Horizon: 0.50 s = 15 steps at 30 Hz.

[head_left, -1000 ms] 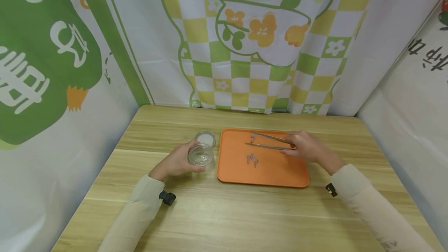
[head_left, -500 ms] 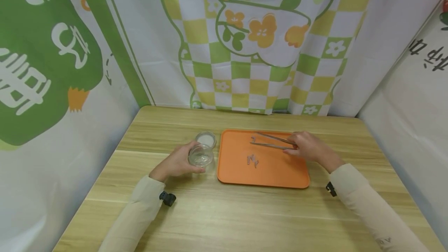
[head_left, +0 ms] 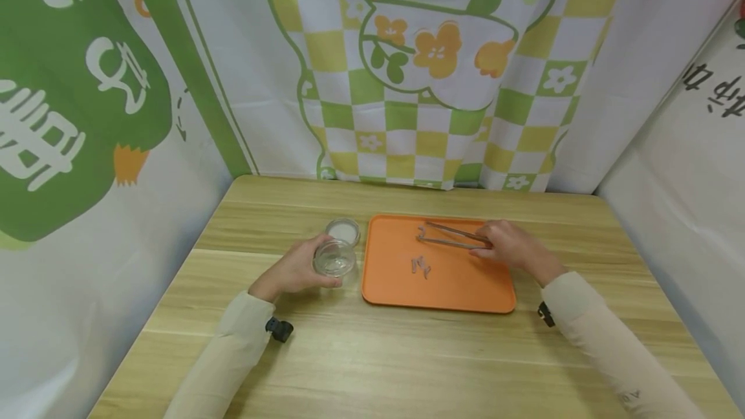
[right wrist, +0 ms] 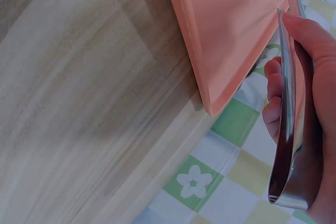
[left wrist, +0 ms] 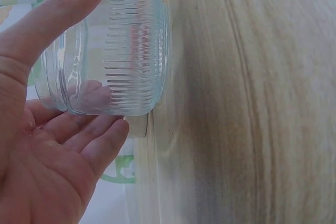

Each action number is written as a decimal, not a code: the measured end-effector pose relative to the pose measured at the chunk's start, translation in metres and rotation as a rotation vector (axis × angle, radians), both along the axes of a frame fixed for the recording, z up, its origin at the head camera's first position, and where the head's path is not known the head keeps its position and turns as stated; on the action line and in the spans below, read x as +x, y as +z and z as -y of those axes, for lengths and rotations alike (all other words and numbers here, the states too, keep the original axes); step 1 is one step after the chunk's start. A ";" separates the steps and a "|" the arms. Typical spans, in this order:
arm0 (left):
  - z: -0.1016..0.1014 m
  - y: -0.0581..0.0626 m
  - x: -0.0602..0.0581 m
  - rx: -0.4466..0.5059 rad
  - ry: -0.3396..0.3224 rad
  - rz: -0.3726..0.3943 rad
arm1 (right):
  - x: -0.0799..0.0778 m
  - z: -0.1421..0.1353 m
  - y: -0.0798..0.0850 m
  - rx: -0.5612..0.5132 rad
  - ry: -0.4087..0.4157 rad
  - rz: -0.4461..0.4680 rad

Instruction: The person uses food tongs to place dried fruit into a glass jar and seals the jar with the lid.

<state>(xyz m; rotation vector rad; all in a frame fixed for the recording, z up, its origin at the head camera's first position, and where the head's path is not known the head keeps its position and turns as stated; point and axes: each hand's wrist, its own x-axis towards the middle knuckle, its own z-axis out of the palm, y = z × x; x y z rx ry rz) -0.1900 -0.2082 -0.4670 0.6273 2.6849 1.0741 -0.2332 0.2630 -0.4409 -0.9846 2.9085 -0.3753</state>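
Observation:
My left hand (head_left: 293,269) holds a clear glass jar (head_left: 334,258) at the tray's left side, thumb on one side and fingers on the other. In the left wrist view the ribbed jar (left wrist: 126,51) stands upright on the table with nothing visible inside. My right hand (head_left: 515,249) grips metal tongs (head_left: 449,242), their arms spread over the orange tray (head_left: 396,290). By the tong tips lies a small greyish curled piece (head_left: 421,231); whether they touch it I cannot tell. Several similar pieces (head_left: 420,266) lie nearer the tray's middle.
A round lid (head_left: 344,231) with a pale centre lies just behind the jar, left of the tray. The wooden table (head_left: 372,361) ends at a patterned cloth (head_left: 401,121) behind. Cloth walls rise on both sides.
The tong tips have shifted slightly to the right, with the arms still spread. My left hand and the jar have stayed in place.

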 end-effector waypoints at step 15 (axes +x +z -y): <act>0.000 0.000 0.001 0.011 -0.005 -0.004 | -0.004 0.000 -0.005 -0.040 0.045 0.009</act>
